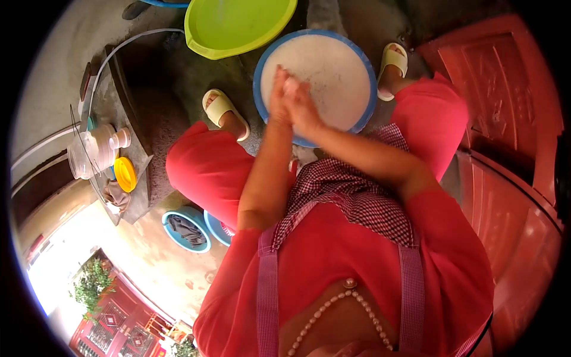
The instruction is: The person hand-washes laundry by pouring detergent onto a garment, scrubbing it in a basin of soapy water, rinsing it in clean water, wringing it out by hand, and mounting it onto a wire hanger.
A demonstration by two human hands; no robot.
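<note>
Both my hands are pressed together above a round basin (345,71) with a blue rim, filled with cloudy, whitish liquid. My left hand (278,95) lies against my right hand (302,106), palm to palm, over the basin's left part. Something small and pale may show between the fingers, but it is too small to make out. Just up and left of this basin is a yellow-green basin (238,30) with clear-looking liquid in it.
A stone ledge (140,169) at the left bears stacked tubs (92,152), a yellow container (125,174) and a cloth. Lower left, a blue basin (186,229) holds dark cloth. A red door (499,89) stands at the right. My sandaled feet flank the blue-rimmed basin.
</note>
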